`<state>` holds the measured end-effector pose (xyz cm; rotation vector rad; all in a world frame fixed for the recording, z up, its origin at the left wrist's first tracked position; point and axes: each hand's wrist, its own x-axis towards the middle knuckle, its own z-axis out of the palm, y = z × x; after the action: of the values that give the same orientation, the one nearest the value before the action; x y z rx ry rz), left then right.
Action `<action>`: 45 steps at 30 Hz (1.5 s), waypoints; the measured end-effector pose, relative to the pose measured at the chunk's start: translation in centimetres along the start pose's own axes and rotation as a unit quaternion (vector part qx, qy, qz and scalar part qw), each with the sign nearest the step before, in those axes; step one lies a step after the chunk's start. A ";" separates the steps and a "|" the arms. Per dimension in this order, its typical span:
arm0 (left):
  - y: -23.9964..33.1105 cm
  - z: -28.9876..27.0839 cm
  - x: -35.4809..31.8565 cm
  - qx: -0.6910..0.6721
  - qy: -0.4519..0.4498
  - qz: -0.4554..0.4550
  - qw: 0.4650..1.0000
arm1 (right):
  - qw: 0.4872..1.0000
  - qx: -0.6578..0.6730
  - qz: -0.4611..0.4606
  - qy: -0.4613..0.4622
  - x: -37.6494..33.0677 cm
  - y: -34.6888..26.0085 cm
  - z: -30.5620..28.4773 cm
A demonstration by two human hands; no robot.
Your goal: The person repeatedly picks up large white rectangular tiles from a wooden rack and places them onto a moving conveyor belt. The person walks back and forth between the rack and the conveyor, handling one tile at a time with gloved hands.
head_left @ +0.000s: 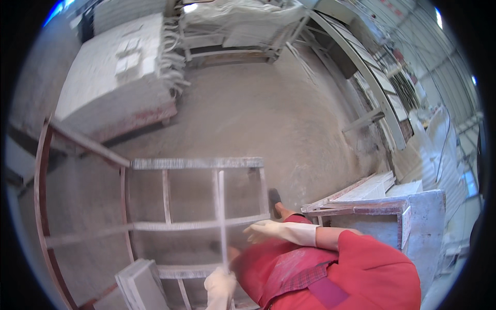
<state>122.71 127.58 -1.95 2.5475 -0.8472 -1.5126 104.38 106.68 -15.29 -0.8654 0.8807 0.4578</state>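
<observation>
My left hand point(220, 288), in a cream glove, is closed around the lower end of a thin white strip point(222, 217). The strip stretches away over a rack point(199, 163) of pale, dusty crossbars; whether it is a rod or a panel seen edge-on, I cannot tell. My right hand point(279, 232), gloved the same way, holds nothing, its fingers stretched toward the rack's middle bar. A short stack of white slabs point(142, 287) leans at the rack's near left end.
A large block of stacked white boards point(113, 72) stands on a reddish base at the far left. To the right are a frame point(361, 209) with white pieces and a long conveyor-like table point(372, 72). Plastic sheeting point(248, 20) covers a rack at the back. Dusty floor point(243, 113) lies between.
</observation>
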 end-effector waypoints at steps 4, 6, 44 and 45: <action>12.4 -3.7 0.0 0.063 0.039 0.030 0.997 | 0.975 0.206 -0.010 0.077 3.3 -1.0 -5.0; 18.9 -4.8 -0.3 0.129 0.032 0.073 0.988 | 0.949 0.283 -0.041 0.136 4.4 -3.1 -7.1; 70.2 -6.8 16.5 0.370 0.131 0.599 0.698 | 0.549 0.694 -0.397 0.244 -21.4 -7.1 -47.2; 72.1 -6.4 17.2 0.367 0.134 0.612 0.688 | 0.543 0.696 -0.399 0.249 -22.1 -7.2 -48.2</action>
<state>103.72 56.72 10.73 1.4489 -2.6437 -0.3277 73.49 63.30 -10.34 0.2587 0.9074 -1.3071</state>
